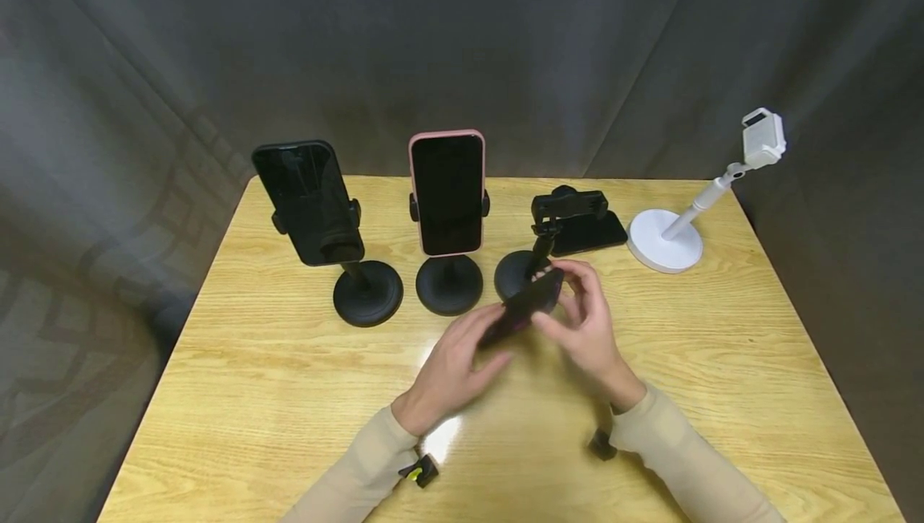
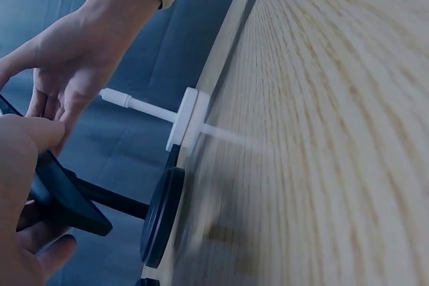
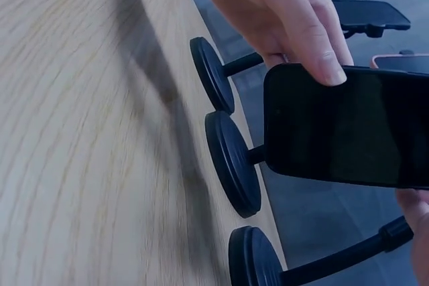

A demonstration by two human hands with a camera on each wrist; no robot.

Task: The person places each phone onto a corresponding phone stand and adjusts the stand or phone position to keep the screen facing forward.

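A dark smartphone (image 1: 527,308) is held tilted above the table between both hands. My left hand (image 1: 456,358) grips its lower left end; in the right wrist view that thumb (image 3: 328,68) lies over the edge of the dark screen. Around the upper right end, my right hand (image 1: 588,330) holds it between thumb and fingers. Just behind the phone stands a black phone stand, its clamp (image 1: 570,204) holding no phone and its round base (image 1: 511,273) partly hidden by the hands and phone.
Two black stands on the left carry a black phone (image 1: 306,202) and a pink-cased phone (image 1: 447,194). Another dark phone (image 1: 595,234) lies behind the third stand. A white stand (image 1: 664,241) is at the back right. Grey curtain (image 1: 505,50) hangs behind the table.
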